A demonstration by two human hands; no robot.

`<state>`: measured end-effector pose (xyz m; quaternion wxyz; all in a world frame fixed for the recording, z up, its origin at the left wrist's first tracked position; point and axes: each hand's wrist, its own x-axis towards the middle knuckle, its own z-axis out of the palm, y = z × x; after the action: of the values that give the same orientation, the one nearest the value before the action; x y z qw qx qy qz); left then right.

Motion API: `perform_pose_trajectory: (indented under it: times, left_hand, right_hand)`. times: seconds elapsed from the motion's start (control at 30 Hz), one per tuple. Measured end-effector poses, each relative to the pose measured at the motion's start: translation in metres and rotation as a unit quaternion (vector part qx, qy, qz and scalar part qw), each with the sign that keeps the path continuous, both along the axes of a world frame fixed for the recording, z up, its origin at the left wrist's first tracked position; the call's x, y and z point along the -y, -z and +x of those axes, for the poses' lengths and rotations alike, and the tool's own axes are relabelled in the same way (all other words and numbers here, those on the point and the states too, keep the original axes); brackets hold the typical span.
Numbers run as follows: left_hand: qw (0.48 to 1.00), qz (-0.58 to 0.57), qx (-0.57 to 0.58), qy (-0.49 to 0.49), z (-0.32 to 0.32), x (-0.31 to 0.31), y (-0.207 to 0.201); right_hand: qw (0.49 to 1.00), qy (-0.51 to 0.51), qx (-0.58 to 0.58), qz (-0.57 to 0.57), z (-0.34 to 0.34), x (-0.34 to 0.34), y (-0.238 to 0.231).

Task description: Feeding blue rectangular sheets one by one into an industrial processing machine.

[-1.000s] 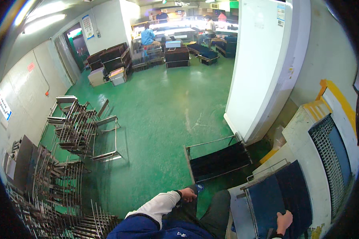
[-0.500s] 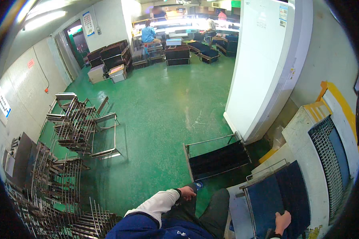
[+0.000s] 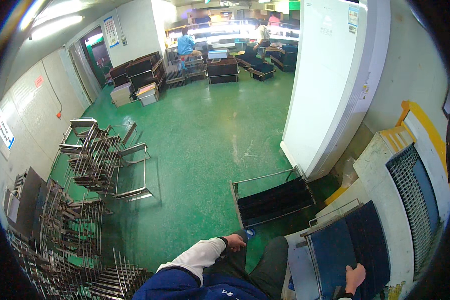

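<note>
At lower right of the frame, the right hand, fingers bent, touches a flat dark-blue rectangular panel in a metal-barred rack; cannot tell whether it pinches the panel. Bottom centre, the left hand is loosely curled near a dark-trousered leg; contents, if any, hidden.
</note>
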<state>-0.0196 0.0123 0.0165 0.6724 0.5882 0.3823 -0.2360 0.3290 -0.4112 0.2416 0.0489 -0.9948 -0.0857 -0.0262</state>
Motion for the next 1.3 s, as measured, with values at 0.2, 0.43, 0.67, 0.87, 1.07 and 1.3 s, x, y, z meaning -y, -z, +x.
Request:
perform_pose_trajectory:
  times: [0.2,0.43,0.67,0.87,1.07,1.3]
  left_hand:
    - [1.000,0.008,-0.002,0.008,0.001,-0.001,0.002]
    - [1.000,0.006,-0.002,0.014,0.000,-0.004,0.013]
    - [1.000,-0.010,0.007,-0.011,-0.002,-0.002,0.022]
    - [1.000,-0.002,-0.012,0.009,0.001,-0.003,0.013]
    - [1.000,-0.008,-0.001,0.016,-0.001,-0.004,0.014]
    - [1.000,-0.007,-0.011,0.005,0.000,-0.002,0.015]
  right_hand:
    - [1.000,0.005,0.004,0.001,0.000,0.001,0.002]
    - [1.000,0.005,-0.011,-0.011,-0.007,-0.005,-0.011]
    - [1.000,-0.010,0.003,0.017,-0.020,-0.014,-0.024]
    - [1.000,-0.005,0.002,0.020,-0.006,-0.001,-0.005]
    - [0.999,-0.013,0.028,0.014,-0.004,0.000,0.001]
    - [1.000,-0.002,0.009,0.004,0.000,0.003,0.003]
